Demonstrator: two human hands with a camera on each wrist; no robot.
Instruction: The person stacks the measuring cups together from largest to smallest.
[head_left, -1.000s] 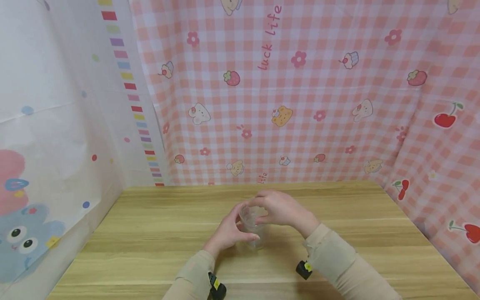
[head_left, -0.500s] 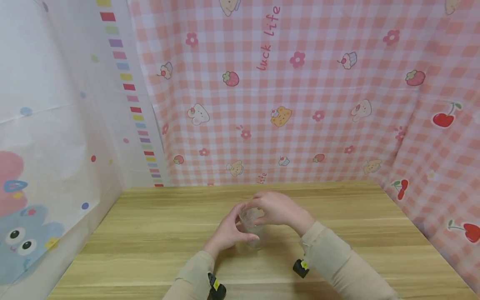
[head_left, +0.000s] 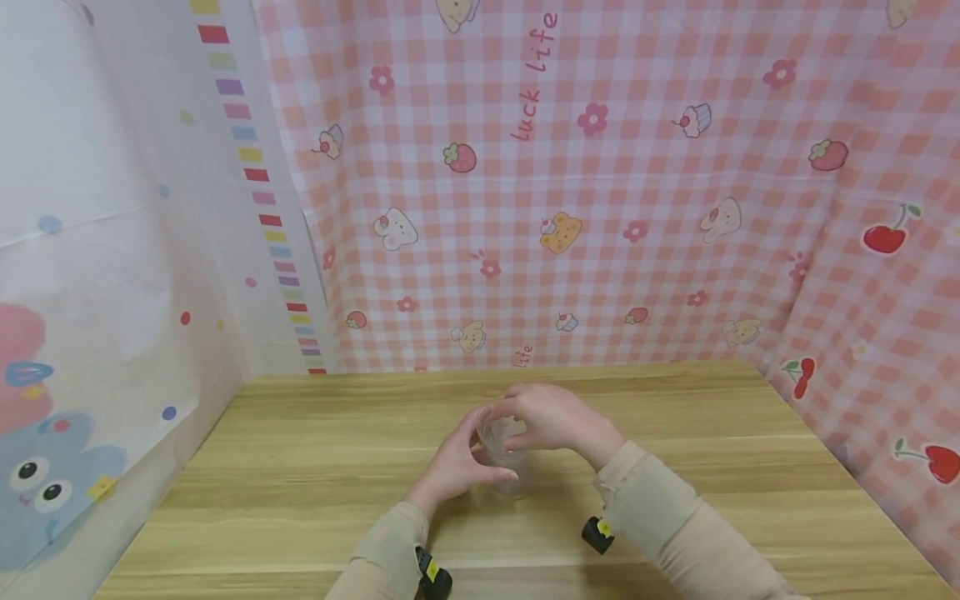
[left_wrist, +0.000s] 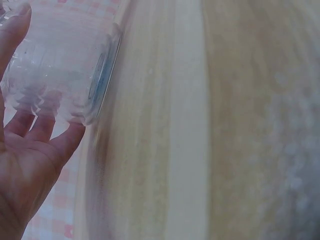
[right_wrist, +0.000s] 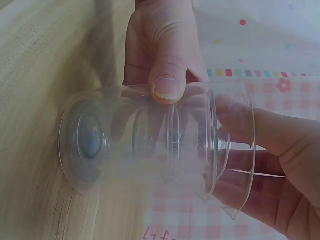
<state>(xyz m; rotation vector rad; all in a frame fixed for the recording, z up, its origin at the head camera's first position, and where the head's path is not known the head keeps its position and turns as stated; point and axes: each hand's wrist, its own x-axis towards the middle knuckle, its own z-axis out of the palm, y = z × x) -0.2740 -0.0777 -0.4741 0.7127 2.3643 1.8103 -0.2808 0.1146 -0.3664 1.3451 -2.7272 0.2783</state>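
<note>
Clear glass beakers, at least two nested one inside another, stand upright on the wooden table in the middle of the head view. My left hand grips the outer beaker round its side, thumb in front and fingers behind, as the left wrist view also shows. At the top, my right hand holds the inner beaker by its rim, thumb and fingers on opposite sides. Two spouted rims stand a little apart in the right wrist view. The glass is so clear that the exact number of beakers is hard to tell.
A pink checked cloth hangs behind the table, and a white printed cloth hangs at the left. Black wrist cameras sit on both cuffs, just above the tabletop.
My right forearm and cuff have shifted slightly to the left. Both hands keep their hold on the beakers at nearly the same spot.
</note>
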